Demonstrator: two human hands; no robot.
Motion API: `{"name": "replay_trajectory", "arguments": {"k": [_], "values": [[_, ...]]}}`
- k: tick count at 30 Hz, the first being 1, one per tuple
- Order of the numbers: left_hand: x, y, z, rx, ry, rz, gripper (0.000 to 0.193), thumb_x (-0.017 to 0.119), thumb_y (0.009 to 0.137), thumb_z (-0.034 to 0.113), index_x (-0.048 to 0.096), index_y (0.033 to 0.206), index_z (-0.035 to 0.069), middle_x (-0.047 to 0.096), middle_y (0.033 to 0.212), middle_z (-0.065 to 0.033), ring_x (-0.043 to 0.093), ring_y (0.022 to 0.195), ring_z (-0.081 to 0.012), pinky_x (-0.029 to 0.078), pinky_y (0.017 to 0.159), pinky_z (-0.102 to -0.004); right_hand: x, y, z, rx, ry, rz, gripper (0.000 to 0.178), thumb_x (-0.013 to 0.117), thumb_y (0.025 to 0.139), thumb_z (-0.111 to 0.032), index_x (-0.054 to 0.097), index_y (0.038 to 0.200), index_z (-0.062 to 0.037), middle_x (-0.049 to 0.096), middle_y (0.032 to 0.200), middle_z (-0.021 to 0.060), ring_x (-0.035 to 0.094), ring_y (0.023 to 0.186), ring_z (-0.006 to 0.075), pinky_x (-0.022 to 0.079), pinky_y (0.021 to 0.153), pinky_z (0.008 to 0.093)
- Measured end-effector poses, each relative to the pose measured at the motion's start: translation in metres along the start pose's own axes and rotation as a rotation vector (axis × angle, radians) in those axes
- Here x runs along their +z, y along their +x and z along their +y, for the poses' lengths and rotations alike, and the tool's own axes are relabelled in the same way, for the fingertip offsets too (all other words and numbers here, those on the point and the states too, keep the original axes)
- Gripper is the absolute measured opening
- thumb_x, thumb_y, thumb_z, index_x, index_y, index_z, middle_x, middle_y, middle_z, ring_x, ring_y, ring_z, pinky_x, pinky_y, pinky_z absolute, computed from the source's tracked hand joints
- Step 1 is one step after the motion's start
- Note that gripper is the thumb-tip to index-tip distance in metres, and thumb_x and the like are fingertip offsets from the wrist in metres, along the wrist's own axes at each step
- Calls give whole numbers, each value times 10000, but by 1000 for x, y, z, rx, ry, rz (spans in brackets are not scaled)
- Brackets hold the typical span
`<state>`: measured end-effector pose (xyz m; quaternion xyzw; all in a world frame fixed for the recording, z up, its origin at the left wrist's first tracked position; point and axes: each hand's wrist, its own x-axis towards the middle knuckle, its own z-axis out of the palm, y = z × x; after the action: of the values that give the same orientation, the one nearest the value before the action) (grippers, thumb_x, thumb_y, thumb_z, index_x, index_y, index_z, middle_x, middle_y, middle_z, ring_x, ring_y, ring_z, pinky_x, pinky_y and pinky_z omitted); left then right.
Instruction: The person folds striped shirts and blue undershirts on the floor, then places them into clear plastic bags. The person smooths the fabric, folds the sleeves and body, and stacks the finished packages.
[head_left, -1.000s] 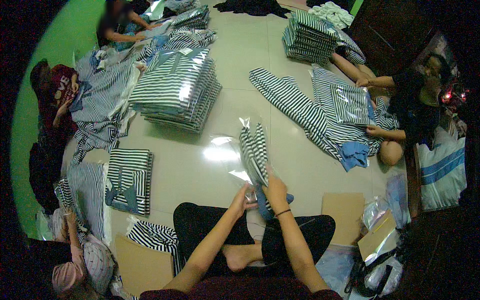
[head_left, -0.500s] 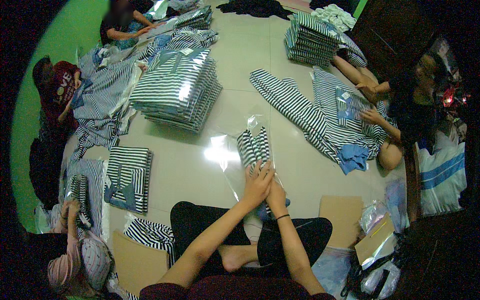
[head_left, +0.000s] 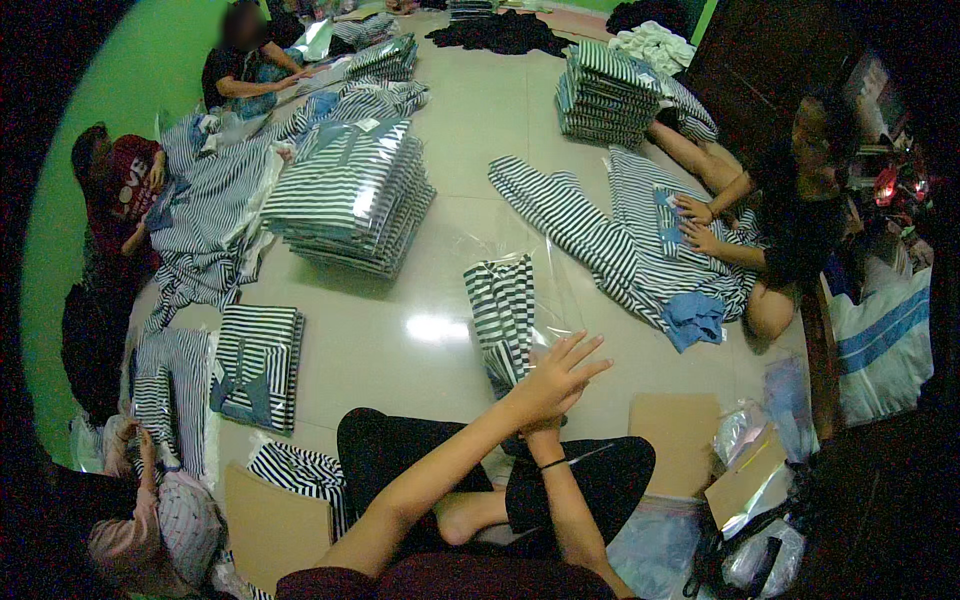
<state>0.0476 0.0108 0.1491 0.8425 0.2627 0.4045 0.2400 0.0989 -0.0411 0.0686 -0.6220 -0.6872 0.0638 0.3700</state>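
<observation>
A folded black-and-white striped shirt (head_left: 500, 300) in a clear plastic bag stands out in front of my crossed legs, its lower end close to my hands. My left hand (head_left: 556, 383) crosses over to the right of the shirt, fingers stretched and apart, beside the loose clear film. Beneath it, my right hand (head_left: 542, 422), with a dark band at the wrist, is near the shirt's lower end. Its fingers are mostly hidden behind my left hand, so I cannot see their grip.
A tall stack of bagged striped shirts (head_left: 345, 200) stands ahead left, another stack (head_left: 605, 95) far right. A folded shirt (head_left: 255, 365) lies left. Cardboard sheets (head_left: 675, 440) flank my legs. Several co-workers sit around; one at right presses a striped garment (head_left: 640, 255).
My left hand has left the shirt's front and swung right, its fingers now spread. The bagged shirt shows more fully. The co-worker at right has shifted both hands on the striped garment.
</observation>
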Motion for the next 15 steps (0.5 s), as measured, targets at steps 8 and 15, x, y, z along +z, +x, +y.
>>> {"name": "replay_trajectory", "arguments": {"k": [8, 15], "values": [[-4, -97, -25, -1059, -886, 793, 575, 597, 725, 300, 341, 1144, 0, 414, 1102, -100, 387, 1015, -228, 263, 907, -396, -49, 34, -35, 258, 58, -308, 776, 627, 618, -77, 228, 1278, -164, 555, 739, 224, 541, 695, 380, 423, 588, 406], [30, -145, -71, -1348, -1178, 592, 368, 517, 786, 322, 468, 1005, 30, 507, 926, -56, 508, 805, -155, 453, 640, -300, 8, 40, -2, 168, -159, -558, 727, 599, 629, -47, 262, 1255, -194, 557, 770, 186, 541, 693, 357, 437, 606, 411]]}}
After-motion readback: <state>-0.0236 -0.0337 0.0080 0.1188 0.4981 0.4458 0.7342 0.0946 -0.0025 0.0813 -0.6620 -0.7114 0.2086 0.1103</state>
